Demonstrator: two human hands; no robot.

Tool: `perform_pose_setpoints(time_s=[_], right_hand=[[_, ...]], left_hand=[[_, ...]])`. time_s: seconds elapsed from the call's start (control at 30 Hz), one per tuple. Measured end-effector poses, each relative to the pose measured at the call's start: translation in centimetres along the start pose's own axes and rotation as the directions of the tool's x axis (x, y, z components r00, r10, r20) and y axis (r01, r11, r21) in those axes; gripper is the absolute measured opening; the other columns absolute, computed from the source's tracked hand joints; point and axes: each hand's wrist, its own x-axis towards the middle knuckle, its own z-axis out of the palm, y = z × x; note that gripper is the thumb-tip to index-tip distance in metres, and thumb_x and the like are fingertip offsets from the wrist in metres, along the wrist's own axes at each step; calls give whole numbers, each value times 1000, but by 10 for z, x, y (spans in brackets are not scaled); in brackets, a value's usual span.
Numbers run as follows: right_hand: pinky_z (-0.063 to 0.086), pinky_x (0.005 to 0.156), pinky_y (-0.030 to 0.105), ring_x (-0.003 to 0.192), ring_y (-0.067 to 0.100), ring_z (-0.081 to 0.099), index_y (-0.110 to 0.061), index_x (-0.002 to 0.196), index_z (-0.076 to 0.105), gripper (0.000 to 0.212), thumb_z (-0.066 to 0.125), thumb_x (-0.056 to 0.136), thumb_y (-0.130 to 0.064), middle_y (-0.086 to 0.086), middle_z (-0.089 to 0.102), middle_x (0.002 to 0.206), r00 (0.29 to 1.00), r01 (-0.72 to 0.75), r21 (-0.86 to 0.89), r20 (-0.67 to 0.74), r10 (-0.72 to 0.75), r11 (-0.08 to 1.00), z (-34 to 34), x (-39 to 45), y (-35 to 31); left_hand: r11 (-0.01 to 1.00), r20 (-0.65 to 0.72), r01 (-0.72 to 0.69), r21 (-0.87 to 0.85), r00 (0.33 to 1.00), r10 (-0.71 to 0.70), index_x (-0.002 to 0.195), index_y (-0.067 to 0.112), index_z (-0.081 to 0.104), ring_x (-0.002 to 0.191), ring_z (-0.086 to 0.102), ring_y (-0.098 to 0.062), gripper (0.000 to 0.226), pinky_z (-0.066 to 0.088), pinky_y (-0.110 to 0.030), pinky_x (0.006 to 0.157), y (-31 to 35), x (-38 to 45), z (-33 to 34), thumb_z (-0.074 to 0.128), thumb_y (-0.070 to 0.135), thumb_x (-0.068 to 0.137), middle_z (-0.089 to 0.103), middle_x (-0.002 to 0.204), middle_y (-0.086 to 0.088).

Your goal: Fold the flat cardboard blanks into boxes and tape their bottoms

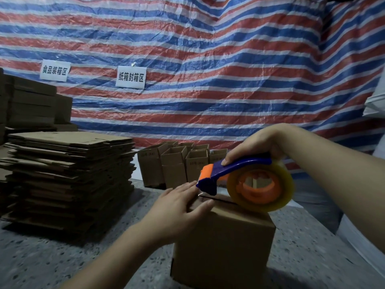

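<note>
**Taping the Bottom Seam of a Folded Box**

Standing nearest the camera on the speckled floor (62, 257) was a folded cardboard box (223, 247), its closed flaps facing up and a dark seam (218, 198) running across the top. The left hand (179, 207) lay over the near-left flaps with fingers straight, pressing them flat beside the seam. The right hand (256, 147) gripped the blue handle of a tape dispenser (239, 180), fingers curled round it; the roll of clear tape (261, 184) rested on the box top, and the orange-and-blue cutter head sat just above the seam by the left fingertips.

The step in hand looked to be sealing this box's bottom. Whether any tape had already stuck down could not be told. The next move would likely call for keeping the flaps pressed while the dispenser ran along the seam.

Behind stood a row of finished small boxes (175, 163), open tops up. To the left rose a stack of flat cardboard blanks (70, 174), with a striped tarpaulin (208, 59) and two paper signs (130, 79) farthest back.
</note>
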Motion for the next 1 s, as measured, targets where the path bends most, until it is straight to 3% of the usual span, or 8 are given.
perform_pose_setpoints(time_s=[0.13, 0.23, 0.37, 0.5, 0.73, 0.83, 0.9, 1.0], right_hand=[[59, 59, 28, 69, 18, 75, -15, 112, 66, 71, 81, 58, -59, 7, 78, 86, 1000, -20, -30, 15, 21, 999, -3, 3, -5], [59, 60, 30, 72, 20, 75, -14, 114, 66, 74, 84, 57, -58, 9, 78, 90, 999, -31, -19, 35, 32, 999, -7, 4, -2], [58, 59, 30, 73, 21, 76, -14, 115, 65, 80, 87, 53, -59, 10, 78, 92, 998, -40, -41, 43, 42, 998, -14, 5, 5], [59, 61, 32, 76, 24, 76, -12, 117, 66, 97, 95, 39, -63, 13, 78, 96, 995, -93, -30, 29, 94, 995, -30, -8, 36], [58, 62, 30, 72, 18, 73, -14, 118, 66, 87, 84, 49, -63, 8, 78, 90, 989, -128, -52, 66, 131, 990, -17, -7, 57], [58, 61, 29, 72, 17, 74, -14, 118, 66, 84, 84, 52, -62, 7, 78, 90, 989, -123, -63, 70, 127, 990, -17, -8, 54], [58, 60, 28, 71, 17, 74, -14, 117, 65, 80, 83, 54, -61, 6, 78, 86, 989, -119, -75, 78, 125, 990, -17, -8, 50], [58, 58, 27, 69, 15, 74, -15, 117, 65, 74, 81, 60, -61, 5, 77, 84, 987, -111, -104, 106, 122, 988, -17, -7, 45]], left_hand=[[978, 14, -27, 206, 1000, 24, 146, 41, 37, 143, 23, 1, 91, 3, -32, 117, -5, 3, -1, 7, 89, 75, 34, 156, 16], [963, -1, -49, 263, 999, 51, 141, 37, 43, 141, 29, 0, 96, 4, -34, 116, -4, 4, -1, -1, 89, 74, 39, 153, 14], [953, 21, -51, 300, 999, 47, 147, 37, 36, 143, 25, 0, 103, 3, -39, 119, -5, 4, -3, -7, 90, 70, 37, 155, 14], [950, 45, -53, 308, 998, 41, 148, 37, 36, 144, 24, 0, 101, 4, -40, 121, -4, 3, -4, -6, 88, 71, 35, 156, 16], [924, 165, -105, 368, 985, 46, 153, 34, 26, 146, 24, -5, 90, 0, -32, 118, 6, 6, -19, 1, 79, 79, 34, 157, 10], [869, 202, -138, 474, 978, 45, 157, 32, 14, 149, 19, -15, 82, -2, -40, 121, 17, 16, -25, 6, 75, 88, 43, 153, 1], [816, 215, -157, 556, 976, 41, 155, 27, 22, 150, 17, -21, 104, 1, -45, 121, 29, 25, -24, -9, 82, 72, 43, 153, -4], [843, 232, -182, 506, 970, 71, 156, 25, 20, 151, 11, -20, 126, 3, -42, 121, 48, 30, -9, -10, 92, 55, 21, 163, -4]])
